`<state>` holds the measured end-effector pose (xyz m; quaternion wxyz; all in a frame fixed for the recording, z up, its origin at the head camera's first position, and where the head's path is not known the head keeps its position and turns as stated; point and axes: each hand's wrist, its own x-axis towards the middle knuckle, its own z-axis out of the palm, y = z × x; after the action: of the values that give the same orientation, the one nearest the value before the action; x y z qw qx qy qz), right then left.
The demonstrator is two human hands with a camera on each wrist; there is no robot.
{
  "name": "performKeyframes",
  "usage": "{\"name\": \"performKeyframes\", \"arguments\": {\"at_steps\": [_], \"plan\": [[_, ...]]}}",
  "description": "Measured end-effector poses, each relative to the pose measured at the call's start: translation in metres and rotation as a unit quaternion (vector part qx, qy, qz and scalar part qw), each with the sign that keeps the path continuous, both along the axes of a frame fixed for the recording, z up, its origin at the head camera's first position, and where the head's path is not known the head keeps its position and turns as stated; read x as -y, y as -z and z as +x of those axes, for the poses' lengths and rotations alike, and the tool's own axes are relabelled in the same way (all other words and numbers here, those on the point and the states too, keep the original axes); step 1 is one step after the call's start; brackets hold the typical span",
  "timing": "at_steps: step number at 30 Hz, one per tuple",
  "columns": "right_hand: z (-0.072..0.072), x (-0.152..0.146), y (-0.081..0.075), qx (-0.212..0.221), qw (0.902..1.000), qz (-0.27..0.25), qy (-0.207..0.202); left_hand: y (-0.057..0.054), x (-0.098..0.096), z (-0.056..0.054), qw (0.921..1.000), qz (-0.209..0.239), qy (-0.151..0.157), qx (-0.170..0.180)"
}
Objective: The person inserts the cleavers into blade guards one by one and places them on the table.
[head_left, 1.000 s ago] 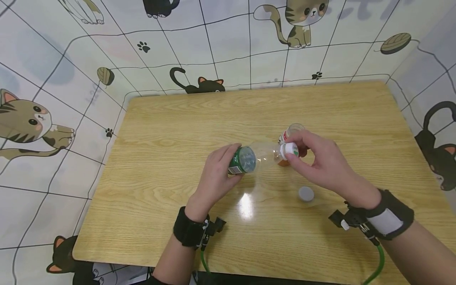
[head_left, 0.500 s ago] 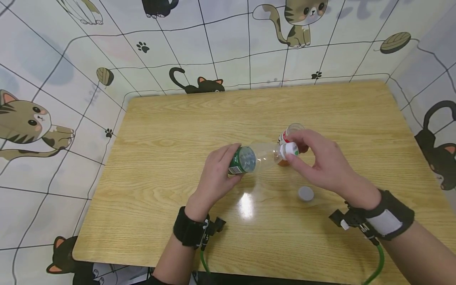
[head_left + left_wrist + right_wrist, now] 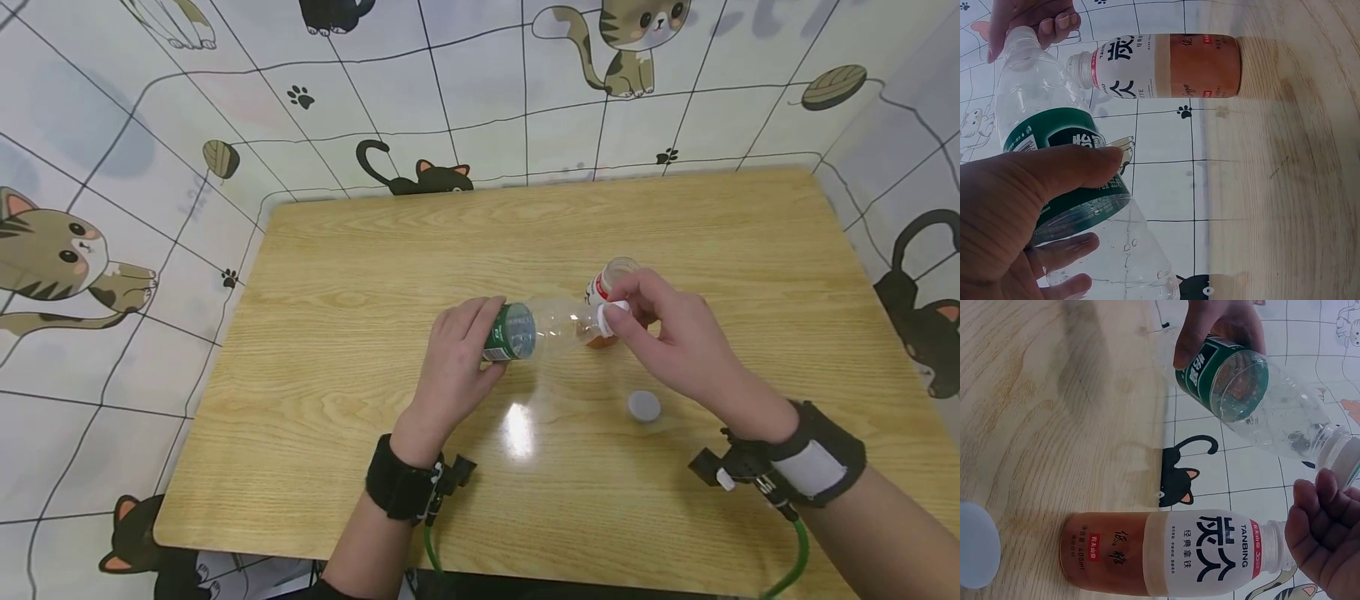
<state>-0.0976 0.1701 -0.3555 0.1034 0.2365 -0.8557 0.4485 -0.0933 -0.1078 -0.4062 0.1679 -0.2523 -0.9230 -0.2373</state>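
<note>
My left hand (image 3: 453, 354) grips a clear plastic bottle (image 3: 555, 327) round its green label (image 3: 1060, 128). The bottle is tilted, its neck toward my right hand (image 3: 682, 342). Thumb and fingers of that hand pinch the white cap (image 3: 1345, 464) at the bottle's mouth. Close by, a brown-and-white latte bottle (image 3: 1204, 553) stands upright on the table without a lid, its clear threaded neck showing. The head view has it partly hidden behind my right hand and the clear bottle. In the left wrist view, the fingertips cover most of the cap.
A loose round white lid (image 3: 643, 406) lies on the wooden table (image 3: 360, 417), nearer me than the latte bottle. Walls printed with cats (image 3: 431, 177) enclose the table's back and sides. Black straps with small cameras and green cables (image 3: 798, 550) sit on both wrists.
The right thumb and fingers have shifted round the cap, so the thumb now covers more of it. The left hand stays round the clear bottle, nearly still.
</note>
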Motion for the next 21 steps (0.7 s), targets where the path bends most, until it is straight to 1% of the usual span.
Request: {"name": "performKeyframes", "arguments": {"at_steps": [5,11,17,21], "plan": [[0.0003,0.0007,-0.0009,-0.005,0.9999,0.003,-0.008,0.0006,0.0000,-0.0005,1.0000,0.006,0.005,0.003],[-0.0005,-0.0003,-0.0013,-0.025,0.9993,0.004,-0.027,0.0013,0.0000,-0.0001,0.9996,0.015,0.009,0.022],[0.0005,-0.0011,-0.0020,-0.030,0.9987,0.016,-0.037,0.0023,0.0000,-0.0001,0.9992,0.021,0.009,0.034],[0.0009,-0.0015,-0.0017,-0.033,0.9985,0.024,-0.036,0.0030,-0.0005,-0.0005,0.9986,0.025,0.010,0.045]]}}
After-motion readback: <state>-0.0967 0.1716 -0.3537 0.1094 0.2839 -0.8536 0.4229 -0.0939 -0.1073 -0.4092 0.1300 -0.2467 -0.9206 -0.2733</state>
